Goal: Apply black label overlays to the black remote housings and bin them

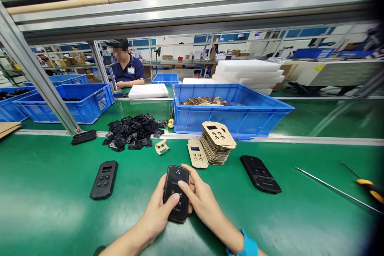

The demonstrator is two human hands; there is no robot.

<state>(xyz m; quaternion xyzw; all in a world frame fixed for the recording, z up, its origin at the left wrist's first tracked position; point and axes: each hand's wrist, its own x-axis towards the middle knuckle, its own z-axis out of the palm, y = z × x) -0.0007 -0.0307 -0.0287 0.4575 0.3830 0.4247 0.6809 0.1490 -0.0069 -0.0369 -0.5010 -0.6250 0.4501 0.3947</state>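
A black handheld device (177, 182) with a glossy front is held upright between both hands, face toward me. My left hand (158, 210) grips its left edge, the thumb on the lower front. My right hand (201, 198) wraps the right edge, its thumb lying on the front. On the green table (135, 196), a black housing with buttons (103, 181) lies to the left and another glossy black device (260, 174) to the right. Behind the hands are a stack of tan adhesive sheets (218, 138) and a heap of small black plates (132, 130).
Blue bins (228, 118) (75, 108) stand behind the table's metal strip. A long metal rod (336, 188) and a yellow-black screwdriver (366, 183) lie at the right. A slanted metal post (45, 76) rises at left. A person (129, 68) sits across the bench.
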